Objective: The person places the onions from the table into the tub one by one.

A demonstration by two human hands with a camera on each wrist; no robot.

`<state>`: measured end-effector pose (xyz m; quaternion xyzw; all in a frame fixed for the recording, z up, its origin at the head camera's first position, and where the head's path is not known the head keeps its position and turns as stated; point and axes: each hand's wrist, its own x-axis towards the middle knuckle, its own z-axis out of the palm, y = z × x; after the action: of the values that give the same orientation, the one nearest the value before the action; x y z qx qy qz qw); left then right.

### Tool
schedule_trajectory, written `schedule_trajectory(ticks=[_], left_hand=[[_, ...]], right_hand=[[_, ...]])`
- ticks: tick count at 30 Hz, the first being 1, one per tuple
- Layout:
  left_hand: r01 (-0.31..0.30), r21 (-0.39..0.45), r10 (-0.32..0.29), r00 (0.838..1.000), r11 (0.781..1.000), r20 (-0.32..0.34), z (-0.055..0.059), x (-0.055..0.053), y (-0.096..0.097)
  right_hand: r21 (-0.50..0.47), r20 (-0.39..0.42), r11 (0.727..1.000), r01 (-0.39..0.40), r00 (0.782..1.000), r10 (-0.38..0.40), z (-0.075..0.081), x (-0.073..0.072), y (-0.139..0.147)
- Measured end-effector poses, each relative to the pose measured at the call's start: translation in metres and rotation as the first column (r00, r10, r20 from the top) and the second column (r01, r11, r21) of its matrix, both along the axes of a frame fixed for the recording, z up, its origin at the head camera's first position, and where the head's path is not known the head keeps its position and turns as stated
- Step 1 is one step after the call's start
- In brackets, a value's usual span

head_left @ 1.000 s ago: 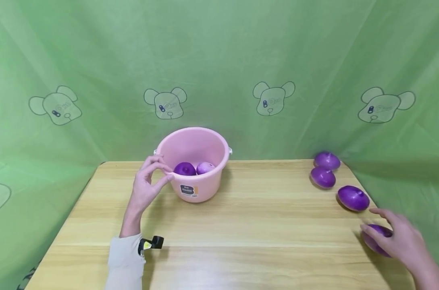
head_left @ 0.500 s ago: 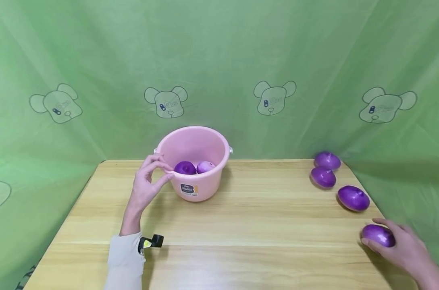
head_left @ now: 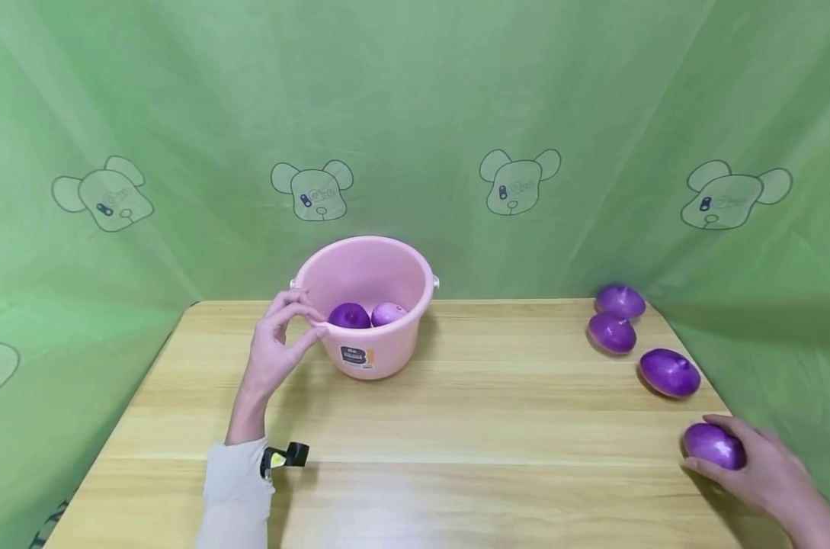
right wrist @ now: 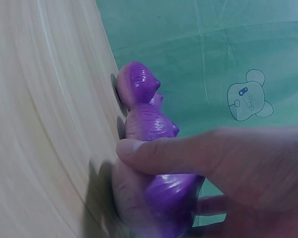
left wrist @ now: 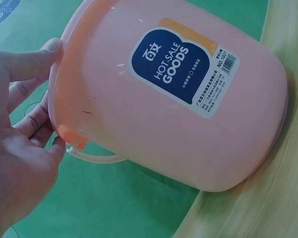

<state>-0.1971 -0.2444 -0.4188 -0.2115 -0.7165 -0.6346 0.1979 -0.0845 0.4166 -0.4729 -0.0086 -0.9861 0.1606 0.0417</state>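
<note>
Green curtain [head_left: 415, 114], table [head_left: 497, 419], three onions [head_left: 670, 373] beyond right hand [head_left: 764, 469]

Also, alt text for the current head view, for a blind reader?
A person's right hand grips a purple onion near the right edge of a wooden table; the left hand holds a pink bucket by its rim, two onions inside. Three other onions lie farther back on the right, before a green backdrop.

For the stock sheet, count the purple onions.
6: two onions in the pink bucket, three at right on the table, one in the right hand. The bucket may hide others.
</note>
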Motion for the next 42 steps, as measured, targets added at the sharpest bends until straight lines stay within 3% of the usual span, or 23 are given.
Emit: schedule_trajectory(ticks=[8,17,30,42], left_hand=[[0.005,0.004,-0.005,1.0,1.0,-0.003,-0.001,-0.001,-0.001],[0.002,0.005,-0.002,1.0,1.0,0.011,0.0,0.0,-0.001],[-0.001,0.004,0.001,1.0,1.0,0.007,0.002,0.0,0.0],[-0.001,0.0,0.001,1.0,1.0,-0.005,0.0,0.0,0.0]], right_hand=[[0.005,-0.003,1.0,-0.01,1.0,0.01,0.002,-0.002,0.0],[-0.004,0.044,1.0,-0.003,0.999,0.003,0.015,-0.003,-0.009],[-0.024,-0.067,0.999,-0.036,0.997,0.034,0.028,-0.015,-0.016],[-0.02,-0.084,0.998,-0.057,0.995,0.055,0.045,-0.026,-0.029]])
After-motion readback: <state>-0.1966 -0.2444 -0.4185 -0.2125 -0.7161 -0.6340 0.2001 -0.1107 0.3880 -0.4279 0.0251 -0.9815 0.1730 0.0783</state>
